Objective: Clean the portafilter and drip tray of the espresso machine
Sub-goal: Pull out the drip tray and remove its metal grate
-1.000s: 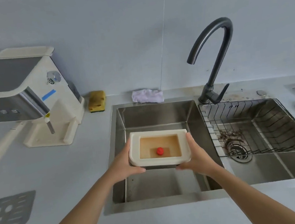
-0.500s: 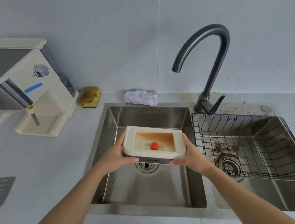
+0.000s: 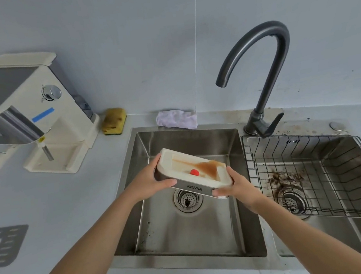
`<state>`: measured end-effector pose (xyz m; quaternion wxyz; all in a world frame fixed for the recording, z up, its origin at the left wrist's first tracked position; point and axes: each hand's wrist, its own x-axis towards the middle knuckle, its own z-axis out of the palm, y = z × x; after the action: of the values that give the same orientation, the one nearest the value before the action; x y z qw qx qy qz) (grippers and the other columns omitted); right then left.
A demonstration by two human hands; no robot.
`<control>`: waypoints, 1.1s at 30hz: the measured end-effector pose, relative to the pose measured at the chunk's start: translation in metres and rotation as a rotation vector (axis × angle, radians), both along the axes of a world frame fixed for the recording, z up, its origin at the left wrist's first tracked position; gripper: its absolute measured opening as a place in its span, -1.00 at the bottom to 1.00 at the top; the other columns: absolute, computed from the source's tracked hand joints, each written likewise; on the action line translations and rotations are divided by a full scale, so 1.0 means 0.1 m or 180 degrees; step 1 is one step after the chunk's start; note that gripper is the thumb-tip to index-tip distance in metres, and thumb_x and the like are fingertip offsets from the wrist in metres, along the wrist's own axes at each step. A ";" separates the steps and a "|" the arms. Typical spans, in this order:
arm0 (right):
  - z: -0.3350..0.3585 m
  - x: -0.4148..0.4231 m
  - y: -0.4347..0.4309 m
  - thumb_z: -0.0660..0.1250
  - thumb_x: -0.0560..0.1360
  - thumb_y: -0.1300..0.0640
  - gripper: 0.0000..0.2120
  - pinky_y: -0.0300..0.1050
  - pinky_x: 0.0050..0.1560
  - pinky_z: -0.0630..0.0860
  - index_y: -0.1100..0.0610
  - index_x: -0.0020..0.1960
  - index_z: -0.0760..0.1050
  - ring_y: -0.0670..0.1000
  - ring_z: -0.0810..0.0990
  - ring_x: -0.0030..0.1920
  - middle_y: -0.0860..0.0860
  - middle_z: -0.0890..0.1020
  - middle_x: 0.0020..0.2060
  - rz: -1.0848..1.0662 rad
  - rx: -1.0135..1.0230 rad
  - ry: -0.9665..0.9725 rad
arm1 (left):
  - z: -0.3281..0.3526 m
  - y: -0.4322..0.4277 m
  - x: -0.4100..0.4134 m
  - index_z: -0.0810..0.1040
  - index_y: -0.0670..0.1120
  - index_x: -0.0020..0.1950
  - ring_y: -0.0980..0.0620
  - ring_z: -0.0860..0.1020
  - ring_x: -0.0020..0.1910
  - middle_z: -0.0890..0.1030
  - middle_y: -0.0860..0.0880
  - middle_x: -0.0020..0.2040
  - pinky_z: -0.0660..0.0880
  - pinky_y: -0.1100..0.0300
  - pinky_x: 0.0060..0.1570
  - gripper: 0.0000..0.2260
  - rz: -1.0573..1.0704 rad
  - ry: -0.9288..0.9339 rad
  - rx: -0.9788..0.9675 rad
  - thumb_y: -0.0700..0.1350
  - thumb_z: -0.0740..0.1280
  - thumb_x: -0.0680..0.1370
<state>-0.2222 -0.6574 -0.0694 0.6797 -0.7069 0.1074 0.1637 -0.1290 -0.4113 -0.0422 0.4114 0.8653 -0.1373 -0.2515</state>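
Where it was held level a moment earlier, the drip tray (image 3: 193, 171) is now tilted above the sink (image 3: 187, 234), right end low. Ends are gripped by left hand (image 3: 145, 183) and right hand (image 3: 238, 186). Brown liquid (image 3: 208, 168) is pooled low; emptying is judged begun.

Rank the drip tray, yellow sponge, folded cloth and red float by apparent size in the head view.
1. drip tray, though it is nearest the camera.
2. folded cloth and yellow sponge, too alike to separate.
3. red float.
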 end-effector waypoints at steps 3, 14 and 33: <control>-0.03 0.01 0.01 0.50 0.18 0.17 -0.36 -0.33 -0.07 0.48 -0.13 0.19 0.41 -0.08 0.55 0.12 -0.06 0.59 0.10 -0.0068 0.0193 0.0077 | 0.02 0.00 0.02 0.04 0.12 0.50 0.20 0.30 0.20 0.32 0.23 0.21 0.27 0.26 0.15 -0.20 0.0050 0.0046 -0.0041 -0.02 0.45 0.40; -0.03 -0.01 0.12 0.44 0.31 0.17 -0.74 -0.38 -0.27 0.46 0.09 -0.02 0.52 -0.16 0.60 -0.21 -0.13 0.67 -0.24 -0.0278 0.0701 0.0456 | 0.16 -0.10 0.12 0.14 0.07 0.48 0.11 0.33 0.22 0.36 0.10 0.23 0.27 0.22 0.13 -0.31 0.0316 -0.0182 -0.0053 0.09 0.39 0.43; 0.02 -0.11 0.46 0.33 0.31 0.00 -0.54 -0.08 0.04 0.48 0.19 0.15 0.47 0.09 0.55 -0.07 0.14 0.56 -0.01 -0.0764 0.1845 0.1523 | 0.32 -0.50 0.38 0.32 -0.05 0.38 -0.01 0.46 0.19 0.48 -0.02 0.28 0.34 0.20 -0.01 -0.42 0.0298 -0.0596 0.0550 0.20 0.29 0.45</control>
<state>-0.2335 -0.6113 -0.0674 0.8212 -0.4099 0.2940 0.2668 -0.0908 -0.4616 -0.0099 0.3321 0.9226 -0.1124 -0.1610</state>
